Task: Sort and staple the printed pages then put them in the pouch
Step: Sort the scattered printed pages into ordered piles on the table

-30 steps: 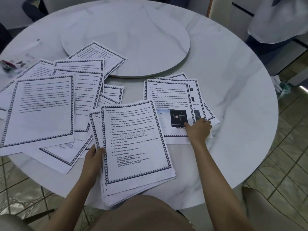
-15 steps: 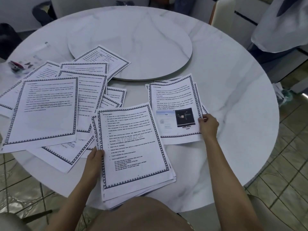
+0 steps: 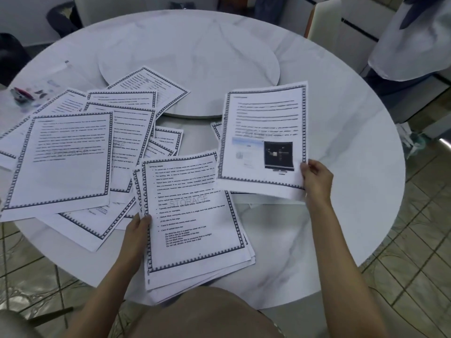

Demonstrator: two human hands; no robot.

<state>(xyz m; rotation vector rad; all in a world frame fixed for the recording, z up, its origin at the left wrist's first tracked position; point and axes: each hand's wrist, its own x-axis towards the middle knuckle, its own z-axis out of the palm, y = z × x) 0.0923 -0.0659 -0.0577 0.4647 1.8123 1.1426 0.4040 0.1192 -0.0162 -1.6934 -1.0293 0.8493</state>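
Up comes the picture page [image 3: 263, 135] off the desk [image 3: 341, 215], pinched at its lower corner by the right hand [image 3: 317, 181]; left hand [image 3: 136, 230] grips the sorted stack [image 3: 195, 228] at the near edge, so sorting goes on, stapling yet to come

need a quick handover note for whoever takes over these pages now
Left hand: grips the left edge of the gathered stack at the near edge of the table.
Right hand: pinches the picture page by its lower right corner, lifted.
Loose pages lie spread on the left.
Done: some sorting. Left: remaining sorting, stapling, pouching.
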